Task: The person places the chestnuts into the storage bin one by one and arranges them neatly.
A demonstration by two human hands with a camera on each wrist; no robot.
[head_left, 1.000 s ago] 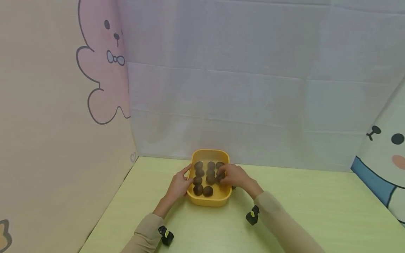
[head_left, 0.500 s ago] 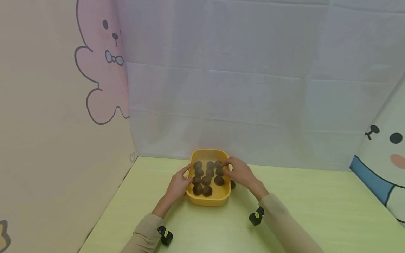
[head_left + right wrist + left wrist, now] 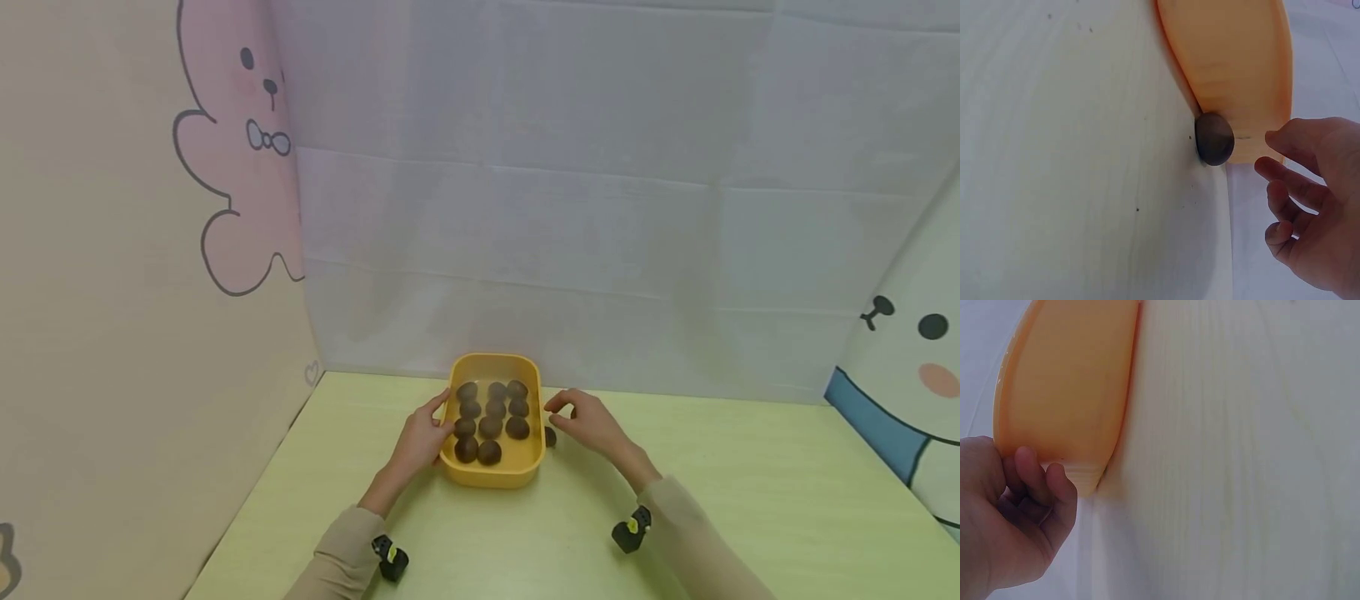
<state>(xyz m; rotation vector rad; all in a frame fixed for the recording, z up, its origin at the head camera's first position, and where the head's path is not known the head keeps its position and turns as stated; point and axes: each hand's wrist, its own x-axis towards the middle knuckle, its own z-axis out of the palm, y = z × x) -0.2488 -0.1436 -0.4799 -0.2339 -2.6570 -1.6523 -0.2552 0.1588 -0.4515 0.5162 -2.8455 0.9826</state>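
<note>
A yellow plastic bin (image 3: 491, 479) stands on the table near the back wall. Inside it, several dark brown, egg-like round things (image 3: 491, 427) lie in rough rows; their exact kind is unclear. My left hand (image 3: 418, 437) grips the bin's left rim, with curled fingers against the outer wall (image 3: 1069, 387) in the left wrist view. Just off the right side, my right hand (image 3: 592, 421) hovers with relaxed fingers and nothing between them. Below it, one more dark round thing (image 3: 1215, 139) rests on the table against the bin's outer wall, partly hidden in the head view.
The pale yellow-green table (image 3: 720, 500) extends to both sides and toward me. A whitish cloth wall (image 3: 600, 208) rises right behind the bin. Side walls with cartoon figures flank the table. Tiny dark specks (image 3: 1138, 209) dot the surface on the right.
My right hand has let go of a dark round thing inside the bin, lifted over the right rim and moved out to the right. The left hand keeps its hold.
</note>
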